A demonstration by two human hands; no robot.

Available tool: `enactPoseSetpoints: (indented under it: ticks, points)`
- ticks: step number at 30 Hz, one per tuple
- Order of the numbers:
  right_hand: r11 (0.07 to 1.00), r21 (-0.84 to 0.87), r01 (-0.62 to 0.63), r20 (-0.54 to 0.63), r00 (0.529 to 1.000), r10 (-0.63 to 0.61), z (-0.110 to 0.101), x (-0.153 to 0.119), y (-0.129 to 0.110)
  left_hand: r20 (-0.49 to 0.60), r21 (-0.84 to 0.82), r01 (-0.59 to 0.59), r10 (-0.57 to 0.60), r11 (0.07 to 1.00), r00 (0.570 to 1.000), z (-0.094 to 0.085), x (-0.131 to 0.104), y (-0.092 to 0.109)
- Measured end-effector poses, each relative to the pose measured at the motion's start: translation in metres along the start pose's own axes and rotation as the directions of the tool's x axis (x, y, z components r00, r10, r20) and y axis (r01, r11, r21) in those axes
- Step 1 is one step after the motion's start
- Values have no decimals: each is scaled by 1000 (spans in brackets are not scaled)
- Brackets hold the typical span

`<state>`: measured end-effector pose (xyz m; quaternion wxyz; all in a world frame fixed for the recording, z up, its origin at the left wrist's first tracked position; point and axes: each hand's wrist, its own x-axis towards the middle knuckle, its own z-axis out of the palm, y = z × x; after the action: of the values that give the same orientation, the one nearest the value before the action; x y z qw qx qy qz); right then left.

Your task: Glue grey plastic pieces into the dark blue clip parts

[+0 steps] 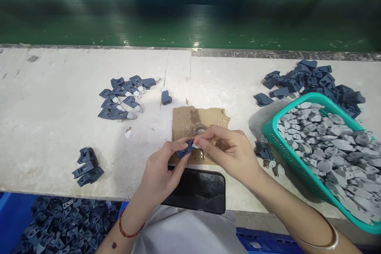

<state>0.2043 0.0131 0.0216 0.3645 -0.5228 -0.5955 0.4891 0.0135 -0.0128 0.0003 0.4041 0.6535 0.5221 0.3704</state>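
Between the fingers of my left hand (pixel 163 170) is a dark blue plastic part (pixel 184 150), held above the front of a brown cardboard piece (pixel 181 121). My right hand (pixel 230 149) pinches a small light grey plastic piece (pixel 195 145) against the right end of that blue part. How far the grey piece sits in the blue part is hidden by the fingertips. A small round metal-looking item (pixel 200 130) rests on the cardboard, just behind my fingers, with a wet, shiny patch around it. Below my hands lies a black phone (pixel 202 191).
At right stands a teal basket (pixel 315 97) of grey pieces, with a heap of blue parts (pixel 312 77) behind. Blue parts with grey ends (pixel 122 97) lie left; several blue parts (pixel 88 167) sit nearer. A blue bin (pixel 12 210) is lower left. A green belt (pixel 149 20) crosses behind.
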Motion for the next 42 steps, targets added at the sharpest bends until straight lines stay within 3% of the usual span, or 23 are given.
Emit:
enactPoseSetpoints:
  ticks: [5, 11, 13, 16, 18, 20, 22, 24, 27, 32, 37, 42]
  points:
    - [988, -122, 93, 23, 996, -90, -1, -1, -1, 52, 123, -160, 155, 979, 987, -2, 2, 0]
    - [981, -141, 131, 39, 991, -127, -2, 1, -2, 31, 142, -183, 181, 973, 983, 1, 1, 3]
    - [993, -75, 92, 40, 995, -89, -3, 1, -2, 48, 86, -136, 132, 987, 990, -1, 2, 8]
    - [999, 45, 20, 36, 999, -21, -3, -1, -2, 143, -57, 41, -33, 998, 989, -11, 7, 18]
    - [996, 94, 12, 44, 999, -16, -2, -4, -2, 264, -125, 174, -137, 977, 955, -19, 11, 24]
    - [994, 103, 32, 55, 998, -38, -2, -6, -3, 402, -130, 282, -210, 950, 892, -26, 14, 27]
    - [994, 90, 63, 86, 994, -71, -3, -7, -5, 493, -118, 342, -244, 932, 835, -30, 16, 27]
    - [992, 57, 111, 140, 983, -118, -5, -5, -7, 527, -142, 360, -237, 922, 816, -31, 16, 27]
    - [965, -86, 247, 219, 950, -223, -9, -2, -8, 528, -181, 356, -215, 917, 822, -30, 14, 27]
    - [835, -326, 443, 274, 890, -365, -6, -3, -6, 470, -194, 342, -219, 919, 855, -24, 8, 30]
    - [751, -472, 462, 242, 887, -393, -1, -6, -3, 418, -155, 338, -248, 928, 874, -19, 9, 33]
    - [828, -352, 436, 238, 897, -371, -3, -4, -6, 436, -159, 285, -192, 945, 879, -18, 13, 36]
